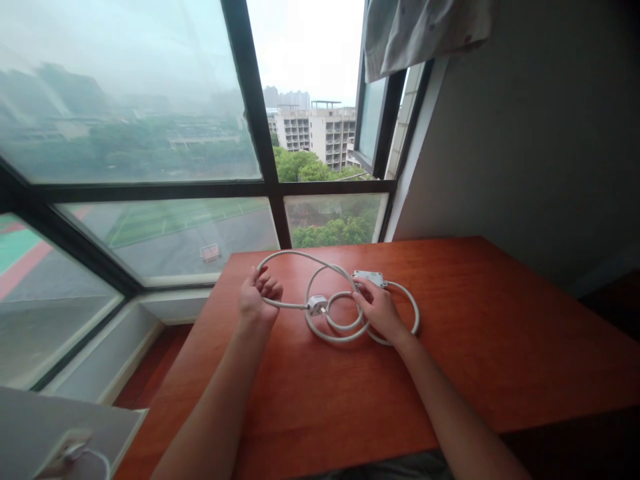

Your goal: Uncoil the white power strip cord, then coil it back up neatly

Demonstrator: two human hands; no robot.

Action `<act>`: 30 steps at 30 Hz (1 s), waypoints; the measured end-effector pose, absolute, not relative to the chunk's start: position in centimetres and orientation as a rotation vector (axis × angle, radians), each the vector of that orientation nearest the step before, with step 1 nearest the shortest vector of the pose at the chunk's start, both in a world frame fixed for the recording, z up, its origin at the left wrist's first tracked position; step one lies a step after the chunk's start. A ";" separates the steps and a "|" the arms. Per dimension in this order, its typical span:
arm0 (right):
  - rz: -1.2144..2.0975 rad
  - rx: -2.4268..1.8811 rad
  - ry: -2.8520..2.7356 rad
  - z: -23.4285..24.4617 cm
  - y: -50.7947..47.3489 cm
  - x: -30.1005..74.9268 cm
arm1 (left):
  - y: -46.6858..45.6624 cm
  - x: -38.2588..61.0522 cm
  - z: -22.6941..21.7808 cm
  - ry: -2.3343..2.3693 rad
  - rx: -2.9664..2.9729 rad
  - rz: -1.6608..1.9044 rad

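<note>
My left hand [261, 293] is closed around a loop of white power cord [300, 253] near the left side of the table. From that hand the cord runs right to a white plug [317, 305] with metal pins. Several loose coils of the cord lie on the table to the right of the plug. My right hand [376, 303] pinches the cord at the coils with thumb and forefinger. Just behind that hand sits a white power strip [369, 277], partly hidden by it, with the cord leaving its right end.
The reddish-brown wooden table [470, 340] stands against a window with dark frames [150, 192]. One window pane [375, 120] at the right is swung open under a pale curtain [425, 33]. A wall socket with a white plug [75, 452] is at the lower left.
</note>
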State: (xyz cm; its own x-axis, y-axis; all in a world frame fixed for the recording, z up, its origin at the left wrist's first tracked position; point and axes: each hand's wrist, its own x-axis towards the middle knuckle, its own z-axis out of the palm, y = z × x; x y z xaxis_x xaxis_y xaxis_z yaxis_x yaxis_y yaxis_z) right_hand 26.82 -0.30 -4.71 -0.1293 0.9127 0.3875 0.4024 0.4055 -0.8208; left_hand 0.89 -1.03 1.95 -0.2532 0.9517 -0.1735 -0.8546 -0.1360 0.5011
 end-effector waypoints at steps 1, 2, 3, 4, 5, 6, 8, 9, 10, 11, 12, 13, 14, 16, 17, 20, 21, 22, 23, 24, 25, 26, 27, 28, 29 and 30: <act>0.687 -1.147 -1.722 -4.8 -0.3 26.9 | -1.0 1.4 1.7 0.611 0.214 1.782; 0.696 -1.139 -1.725 -4.8 -0.2 26.9 | -0.9 2.0 1.4 0.621 0.226 1.833; 0.704 -1.132 -1.724 -4.8 -0.2 26.9 | -0.9 2.5 1.1 0.632 0.253 1.880; 0.712 -1.128 -1.721 -4.8 -0.2 26.8 | -0.9 2.9 0.9 0.647 0.287 1.923; 0.716 -1.127 -1.716 -4.7 -0.3 26.8 | -0.9 3.4 0.7 0.667 0.328 1.966; 0.721 -1.127 -1.712 -4.7 -0.3 26.8 | -0.9 3.9 0.5 0.692 0.373 2.010; 0.733 -1.124 -1.696 -4.5 -0.4 26.7 | -1.0 4.7 0.1 0.751 0.475 2.106; 0.738 -1.122 -1.686 -4.5 -0.5 26.6 | -1.1 5.1 -0.1 0.785 0.540 2.152; 0.745 -1.121 -1.675 -4.4 -0.5 26.6 | -1.2 5.5 -0.3 0.827 0.616 2.191; 0.756 -1.119 -1.661 -4.4 -0.5 26.6 | -1.2 5.7 -0.6 0.883 0.710 2.217; 0.771 -1.116 -1.645 -4.4 -0.4 26.6 | -1.3 5.9 -0.9 0.956 0.824 2.221; 0.786 -1.110 -1.623 -4.4 -0.4 26.6 | -1.4 6.1 -1.3 1.047 0.953 2.202; 0.803 -1.103 -1.599 -4.5 -0.3 26.7 | -1.5 6.1 -1.6 1.147 1.087 2.161; 0.840 -1.091 -1.536 -4.7 0.0 26.8 | -1.6 5.9 -2.2 1.343 1.318 2.041; 0.855 -1.089 -1.505 -4.9 0.1 26.9 | -1.6 5.8 -2.3 1.419 1.397 1.984; 0.888 -1.097 -1.460 -5.5 0.6 27.0 | -1.7 5.5 -2.5 1.517 1.502 1.882; 0.897 -1.098 -1.459 -5.6 0.7 27.1 | -1.7 5.4 -2.4 1.509 1.511 1.863; 0.911 -1.096 -1.460 -5.8 0.7 27.1 | -1.7 5.5 -2.3 1.488 1.509 1.851; 0.930 -1.091 -1.459 -5.9 0.8 27.1 | -1.7 5.6 -2.1 1.463 1.495 1.846; 0.954 -1.083 -1.455 -5.9 0.8 27.0 | -1.8 5.6 -2.0 1.439 1.472 1.847; 0.981 -1.070 -1.448 -5.8 0.8 27.0 | -1.8 5.7 -1.9 1.421 1.439 1.854; 1.009 -1.053 -1.436 -5.7 0.7 27.0 | -1.8 5.7 -1.8 1.407 1.398 1.863; 1.037 -1.034 -1.423 -5.6 0.7 26.9 | -1.7 5.7 -1.7 1.396 1.351 1.876; 1.064 -1.015 -1.411 -5.4 0.5 26.8 | -1.7 5.6 -1.6 1.384 1.299 1.891; 1.088 -0.998 -1.402 -5.2 0.4 26.7 | -1.6 5.4 -1.5 1.369 1.243 1.908; 1.104 -0.984 -1.397 -5.0 0.3 26.7 | -1.4 5.2 -1.4 1.351 1.185 1.929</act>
